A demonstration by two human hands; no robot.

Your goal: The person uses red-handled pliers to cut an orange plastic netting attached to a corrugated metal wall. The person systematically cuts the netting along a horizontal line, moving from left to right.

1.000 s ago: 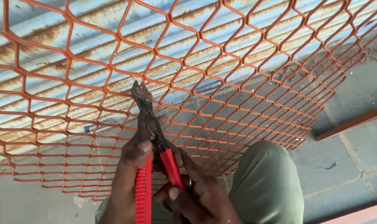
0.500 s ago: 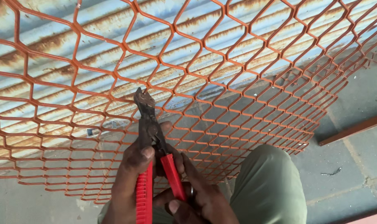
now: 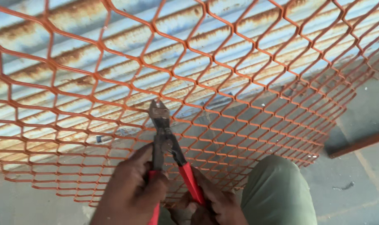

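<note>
Both hands grip a pair of red-handled cutters [image 3: 166, 141]. My left hand [image 3: 133, 189] wraps the left handle and my right hand [image 3: 216, 204] holds the right handle. The dark metal jaws point up and sit against a strand of an orange metal mesh panel [image 3: 256, 83] with hexagonal openings. The mesh leans in front of me and fills most of the view. The lower ends of the handles are cut off by the frame's bottom edge.
A rusty corrugated metal sheet [image 3: 93, 62] stands behind the mesh. My knee in olive-green trousers [image 3: 279, 191] is at the lower right. Grey concrete floor [image 3: 356, 166] lies to the right, with a rust-coloured metal bar [image 3: 360, 143] on it.
The cutters' jaws have shifted slightly right and down along the mesh, and the handles have spread a little wider. Both hands keep their hold.
</note>
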